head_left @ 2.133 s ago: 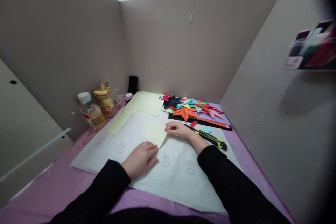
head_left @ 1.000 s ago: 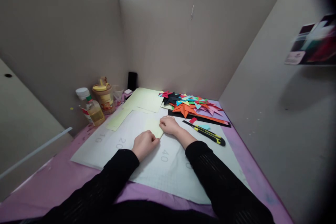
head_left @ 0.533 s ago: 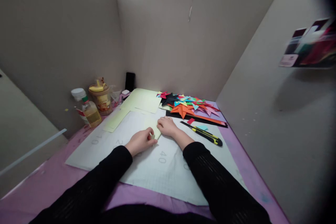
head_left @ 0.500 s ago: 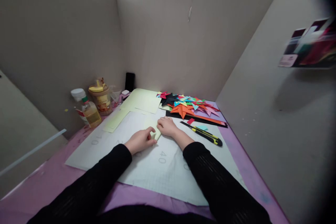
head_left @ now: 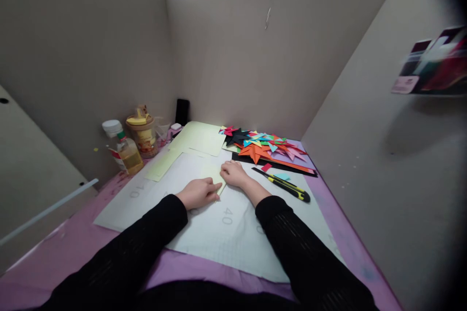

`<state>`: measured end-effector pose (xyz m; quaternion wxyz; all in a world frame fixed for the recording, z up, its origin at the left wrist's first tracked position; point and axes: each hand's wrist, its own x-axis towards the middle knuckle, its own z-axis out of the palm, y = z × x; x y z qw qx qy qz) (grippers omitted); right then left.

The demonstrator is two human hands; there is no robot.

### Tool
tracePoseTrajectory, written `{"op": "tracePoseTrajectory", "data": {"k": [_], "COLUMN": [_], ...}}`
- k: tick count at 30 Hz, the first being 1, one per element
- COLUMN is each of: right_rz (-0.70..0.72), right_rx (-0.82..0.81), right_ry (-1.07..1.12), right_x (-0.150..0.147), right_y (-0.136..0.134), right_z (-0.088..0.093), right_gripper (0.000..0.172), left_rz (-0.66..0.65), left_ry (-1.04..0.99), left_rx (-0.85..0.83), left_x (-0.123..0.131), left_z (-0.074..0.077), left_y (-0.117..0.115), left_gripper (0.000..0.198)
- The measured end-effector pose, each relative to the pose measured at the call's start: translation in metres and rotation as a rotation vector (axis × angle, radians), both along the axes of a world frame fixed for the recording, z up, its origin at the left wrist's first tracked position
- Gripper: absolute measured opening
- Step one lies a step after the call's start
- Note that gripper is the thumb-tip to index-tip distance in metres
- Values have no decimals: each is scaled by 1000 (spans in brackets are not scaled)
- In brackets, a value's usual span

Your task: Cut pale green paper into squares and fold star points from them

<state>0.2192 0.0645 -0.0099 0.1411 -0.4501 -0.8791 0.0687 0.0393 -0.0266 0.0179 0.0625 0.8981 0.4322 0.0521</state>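
Note:
A small pale green paper piece (head_left: 212, 173) lies on the white gridded cutting mat (head_left: 233, 238) in the middle of the table. My left hand (head_left: 199, 192) rests on its near edge, fingers held together and pressing the paper flat. My right hand (head_left: 233, 173) lies on its right side, fingers curled down onto the paper. Both sleeves are black. Most of the paper is hidden under the two hands.
A yellow-black utility knife (head_left: 286, 185) lies right of my right hand. Behind it sits a heap of coloured folded paper shapes (head_left: 268, 149) on black card. Pale green sheets (head_left: 199, 138), a bottle (head_left: 124, 148) and a jar (head_left: 142, 132) stand at the back left. Cardboard walls enclose the table.
The paper piece has been folded smaller. My left hand went from lying flat near the paper to pressing its edge with closed fingers; my right hand shifted slightly left onto it.

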Motion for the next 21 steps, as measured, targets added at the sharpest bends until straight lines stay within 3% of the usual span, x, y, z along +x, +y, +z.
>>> {"op": "tracePoseTrajectory", "data": {"k": [21], "right_rz": [-3], "right_rx": [22], "right_ry": [0], "right_x": [0], "right_y": [-1], "right_z": [1], "right_gripper": [17], "left_rz": [-23], "left_ry": [31], "left_rx": [19], "left_x": [-1], "left_z": [-2], "left_y": [2], "left_gripper": [46]}}
